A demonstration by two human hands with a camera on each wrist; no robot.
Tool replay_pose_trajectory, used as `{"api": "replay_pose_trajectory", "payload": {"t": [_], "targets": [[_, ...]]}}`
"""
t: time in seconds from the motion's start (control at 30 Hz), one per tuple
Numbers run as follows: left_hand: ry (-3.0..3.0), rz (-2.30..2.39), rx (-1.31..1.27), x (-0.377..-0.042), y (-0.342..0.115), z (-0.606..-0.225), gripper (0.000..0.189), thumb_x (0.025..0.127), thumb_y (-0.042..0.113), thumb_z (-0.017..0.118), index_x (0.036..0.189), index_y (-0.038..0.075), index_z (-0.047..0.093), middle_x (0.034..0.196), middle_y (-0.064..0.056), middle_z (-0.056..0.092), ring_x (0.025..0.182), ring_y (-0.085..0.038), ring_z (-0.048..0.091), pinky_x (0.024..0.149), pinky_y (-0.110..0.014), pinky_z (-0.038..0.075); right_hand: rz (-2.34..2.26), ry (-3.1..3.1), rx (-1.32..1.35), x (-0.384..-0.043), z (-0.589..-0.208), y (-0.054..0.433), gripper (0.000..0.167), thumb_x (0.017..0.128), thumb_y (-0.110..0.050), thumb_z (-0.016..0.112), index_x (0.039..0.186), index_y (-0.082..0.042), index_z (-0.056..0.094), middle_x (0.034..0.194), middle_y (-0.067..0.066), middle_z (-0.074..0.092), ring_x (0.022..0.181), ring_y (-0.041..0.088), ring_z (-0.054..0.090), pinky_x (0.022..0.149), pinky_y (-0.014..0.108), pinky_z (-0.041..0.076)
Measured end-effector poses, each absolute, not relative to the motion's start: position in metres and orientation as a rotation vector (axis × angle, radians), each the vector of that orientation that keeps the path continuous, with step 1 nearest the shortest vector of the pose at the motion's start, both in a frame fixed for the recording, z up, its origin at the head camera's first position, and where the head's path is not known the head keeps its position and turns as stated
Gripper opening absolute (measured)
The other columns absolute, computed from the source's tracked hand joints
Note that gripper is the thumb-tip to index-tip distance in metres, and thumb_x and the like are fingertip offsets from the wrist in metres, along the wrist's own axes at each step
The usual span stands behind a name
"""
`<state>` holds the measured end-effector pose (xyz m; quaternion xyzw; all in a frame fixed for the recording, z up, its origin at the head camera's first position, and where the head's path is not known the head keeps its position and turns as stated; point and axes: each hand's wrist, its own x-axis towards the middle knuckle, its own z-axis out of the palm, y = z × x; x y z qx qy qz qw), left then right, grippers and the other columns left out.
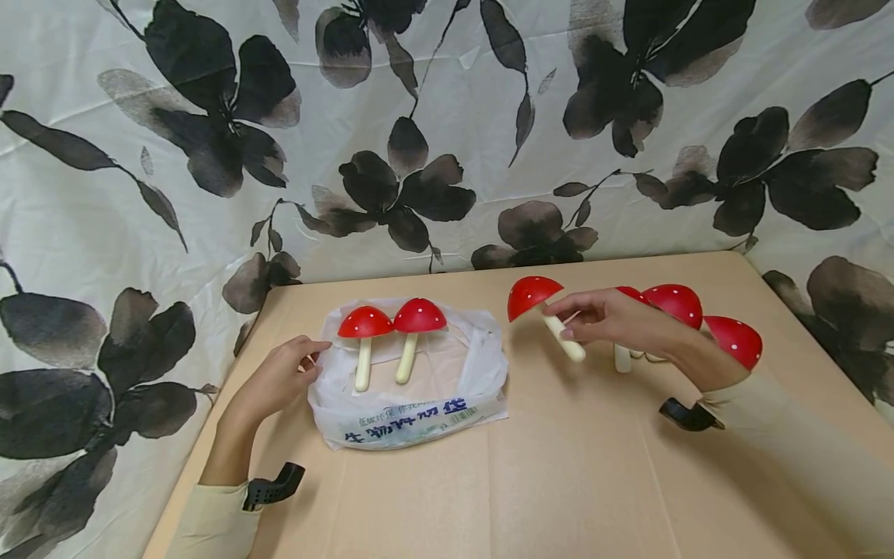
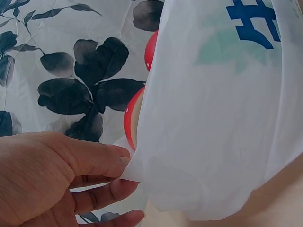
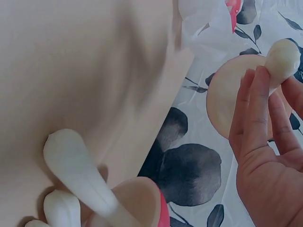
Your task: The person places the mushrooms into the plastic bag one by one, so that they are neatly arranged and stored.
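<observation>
My right hand (image 1: pixel 615 322) holds a toy mushroom (image 1: pixel 532 296) by its pale stem, above the table to the right of the bag. Its red cap with white dots tilts to the left. In the right wrist view, fingers and thumb pinch that stem (image 3: pixel 283 59). At the left rim of a white plastic bag (image 1: pixel 483 373), my left hand (image 1: pixel 279 378) pinches the thin edge between thumb and fingers. Two more red mushrooms, one on the left (image 1: pixel 365 322) and one on the right (image 1: pixel 419 316), lie side by side on the open bag, stems toward me.
Several other mushrooms (image 1: pixel 736 341) lie grouped at the right of the light wooden table (image 1: pixel 559 466), partly hidden by my right hand and forearm. A white cloth (image 1: pixel 489 116) with dark flowers hangs behind the table. Blue printing marks the bag's front.
</observation>
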<state>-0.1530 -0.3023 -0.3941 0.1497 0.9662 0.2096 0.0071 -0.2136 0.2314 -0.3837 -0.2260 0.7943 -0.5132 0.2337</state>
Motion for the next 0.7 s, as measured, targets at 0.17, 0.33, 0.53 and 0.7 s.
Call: {"api": "replay_pose_trajectory", "payload": {"t": [0.17, 0.33, 0.53, 0.7], "targets": [[3.019, 0.635, 0.46, -0.154, -0.303, -0.394, 0.036, 0.087, -0.007, 0.066, 0.123, -0.011, 0.066, 0.089, -0.008, 0.062, 0.082, -0.022, 0.06, 0.071, -0.032, 0.053, -1.409, 2.167, -0.633, -0.213, -0.381, 0.226, 0.049, 0.093, -0.024, 0.074, 0.139, -0.013, 0.061, 0.134, 0.009, 0.061, 0.113, 0.033, 0.06, 0.089, 0.037, 0.058], [3.016, 0.635, 0.466, -0.155, -0.303, -0.394, 0.036, 0.087, -0.007, 0.066, 0.123, -0.011, 0.066, 0.088, -0.009, 0.062, 0.082, -0.022, 0.06, 0.071, -0.031, 0.053, -1.41, 2.148, -0.657, -0.214, -0.38, 0.221, 0.048, 0.094, -0.021, 0.073, 0.139, -0.015, 0.061, 0.135, 0.008, 0.061, 0.115, 0.033, 0.06, 0.089, 0.038, 0.058], [3.011, 0.647, 0.469, -0.154, -0.302, -0.393, 0.036, 0.087, -0.007, 0.066, 0.123, -0.011, 0.066, 0.088, -0.009, 0.062, 0.082, -0.022, 0.06, 0.07, -0.031, 0.052, -1.417, 2.106, -0.692, -0.213, -0.377, 0.211, 0.049, 0.095, -0.014, 0.07, 0.141, -0.008, 0.058, 0.135, 0.011, 0.061, 0.115, 0.035, 0.061, 0.088, 0.037, 0.058], [3.009, 0.645, 0.459, -0.154, -0.302, -0.394, 0.036, 0.087, -0.007, 0.066, 0.123, -0.011, 0.066, 0.09, -0.009, 0.062, 0.083, -0.022, 0.06, 0.071, -0.031, 0.052, -1.412, 2.094, -0.718, -0.212, -0.374, 0.203, 0.045, 0.095, -0.017, 0.071, 0.139, -0.016, 0.061, 0.137, 0.01, 0.06, 0.117, 0.035, 0.058, 0.089, 0.04, 0.058]]}}
